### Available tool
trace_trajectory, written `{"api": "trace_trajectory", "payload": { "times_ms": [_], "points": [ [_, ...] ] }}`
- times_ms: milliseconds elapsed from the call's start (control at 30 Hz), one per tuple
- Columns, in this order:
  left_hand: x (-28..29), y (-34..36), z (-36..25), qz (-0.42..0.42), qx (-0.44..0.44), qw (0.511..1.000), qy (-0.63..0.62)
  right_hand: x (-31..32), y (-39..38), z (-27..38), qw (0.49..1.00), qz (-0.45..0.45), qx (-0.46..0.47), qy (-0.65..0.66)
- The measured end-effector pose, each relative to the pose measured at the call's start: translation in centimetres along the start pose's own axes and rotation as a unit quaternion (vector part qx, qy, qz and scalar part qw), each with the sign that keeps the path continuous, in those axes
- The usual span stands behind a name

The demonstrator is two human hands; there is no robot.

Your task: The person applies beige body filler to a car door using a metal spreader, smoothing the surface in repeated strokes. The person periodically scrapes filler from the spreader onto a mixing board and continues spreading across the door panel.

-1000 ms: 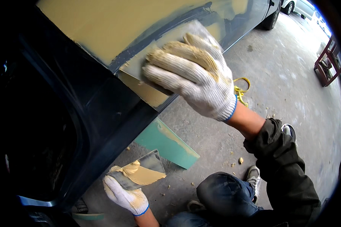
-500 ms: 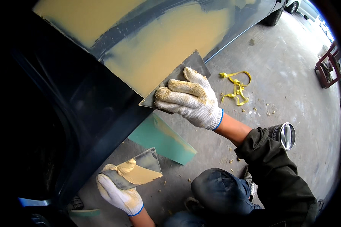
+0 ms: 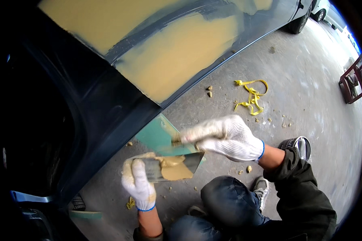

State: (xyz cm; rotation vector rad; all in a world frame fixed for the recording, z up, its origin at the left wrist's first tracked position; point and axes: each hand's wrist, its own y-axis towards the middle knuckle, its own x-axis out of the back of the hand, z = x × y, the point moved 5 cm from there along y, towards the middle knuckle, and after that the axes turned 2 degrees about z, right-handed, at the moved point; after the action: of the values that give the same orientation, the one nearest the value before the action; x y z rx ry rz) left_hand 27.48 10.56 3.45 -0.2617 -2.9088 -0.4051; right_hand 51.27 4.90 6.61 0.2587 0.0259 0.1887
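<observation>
Tan filler patches [image 3: 185, 56] coat much of the car body panel [image 3: 261, 25] at twelve o'clock; a dark band [image 3: 149, 31] looks unfilled. At six, the left hand [image 3: 140, 182] clamps the filler-loaded plate [image 3: 194, 162]; the right hand [image 3: 237, 138] is half-curled, hold unclear.

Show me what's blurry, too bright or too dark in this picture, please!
Head view: the right hand is smeared, most of all at its fingers, and the plate in the left hand looks a bit soft; head view: the floor glares pale toward the upper right; head view: the far left and corners sink into black, hiding most detail.
</observation>
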Motion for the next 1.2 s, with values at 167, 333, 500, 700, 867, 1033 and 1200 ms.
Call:
{"api": "trace_trajectory", "payload": {
  "times_ms": [167, 333, 500, 700, 867, 1033, 1200],
  "points": [
    [1.5, 0.5, -2.0, -0.128, -0.027, 0.990, -0.059, 0.3, -0.8, -1.5, 0.957, 0.081, 0.027, -0.276],
    [4.0, 0.0, -0.7, -0.235, 0.026, 0.957, -0.165, 2.8, 2.6, 3.6, 0.665, -0.196, 0.275, -0.666],
    [3.7, -0.6, -0.1, -0.248, 0.055, 0.951, -0.179, 1.9, 6.7, 5.6, 0.574, -0.233, 0.377, -0.688],
    [5.0, -0.5, 1.8, -0.232, 0.034, 0.969, -0.078, 1.3, 6.0, -1.0, 0.621, -0.172, 0.309, -0.699],
    [4.9, -0.3, 2.1, -0.240, 0.053, 0.966, -0.085, 1.4, 4.8, -5.8, 0.651, -0.163, 0.287, -0.683],
    [4.1, -0.4, 1.5, -0.225, 0.058, 0.969, -0.082, 2.3, 3.8, -8.9, 0.669, -0.164, 0.255, -0.679],
    [3.2, -0.8, 2.2, -0.132, 0.063, 0.978, -0.149, 1.4, 1.8, -4.4, 0.759, -0.180, 0.227, -0.583]
  ]
}}
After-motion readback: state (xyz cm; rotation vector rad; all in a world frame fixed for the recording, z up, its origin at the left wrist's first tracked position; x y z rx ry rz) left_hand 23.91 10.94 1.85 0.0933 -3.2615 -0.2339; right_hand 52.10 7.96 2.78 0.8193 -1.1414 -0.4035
